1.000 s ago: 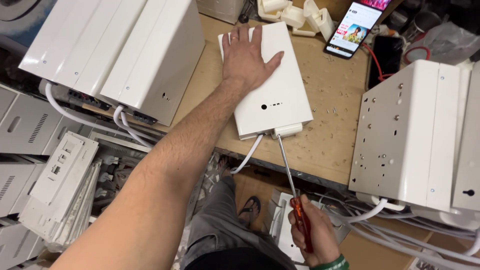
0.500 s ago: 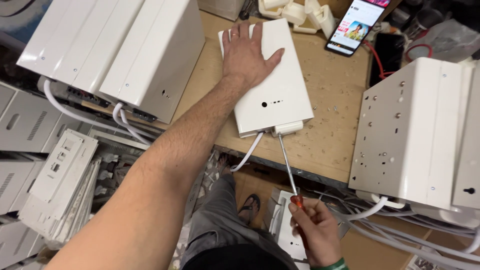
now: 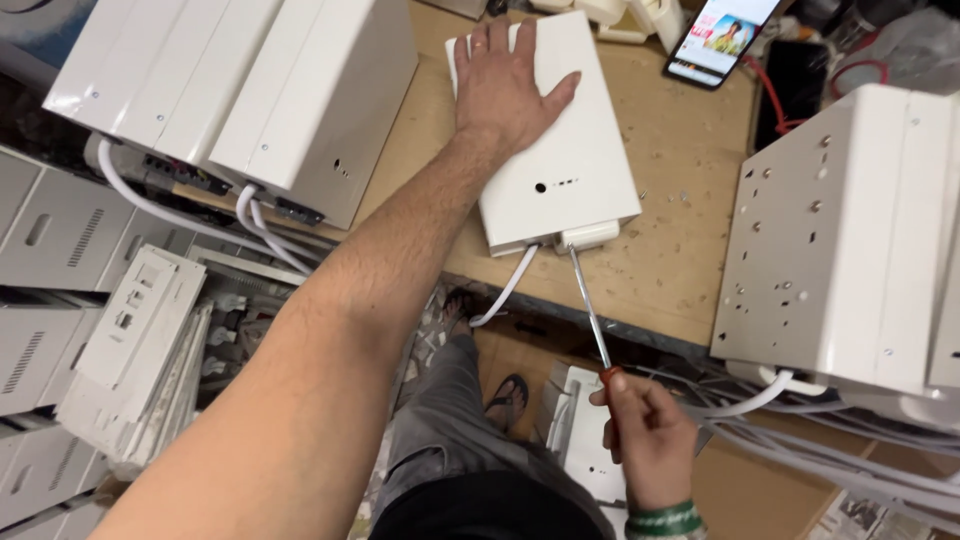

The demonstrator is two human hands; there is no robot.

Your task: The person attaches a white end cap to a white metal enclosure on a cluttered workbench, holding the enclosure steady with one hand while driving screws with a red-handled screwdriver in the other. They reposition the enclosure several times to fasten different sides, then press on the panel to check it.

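A flat white device box (image 3: 570, 170) lies on the wooden workbench (image 3: 670, 250), a white cable (image 3: 505, 295) hanging from its near end. My left hand (image 3: 505, 85) presses flat on the box's far half, fingers spread. My right hand (image 3: 645, 435) grips the red handle of a long screwdriver (image 3: 590, 310). Its tip meets the small white end cap (image 3: 590, 237) at the box's near edge.
Large white metal cabinets stand at upper left (image 3: 230, 90) and right (image 3: 850, 240), trailing white cables. A lit phone (image 3: 720, 35) leans at the bench's back. White panels (image 3: 130, 340) are stacked on the floor at left. My legs and a sandal (image 3: 505, 395) show below.
The view has shifted slightly; my right hand has turned on the screwdriver handle, covering more of it. My left hand stays flat on the box.
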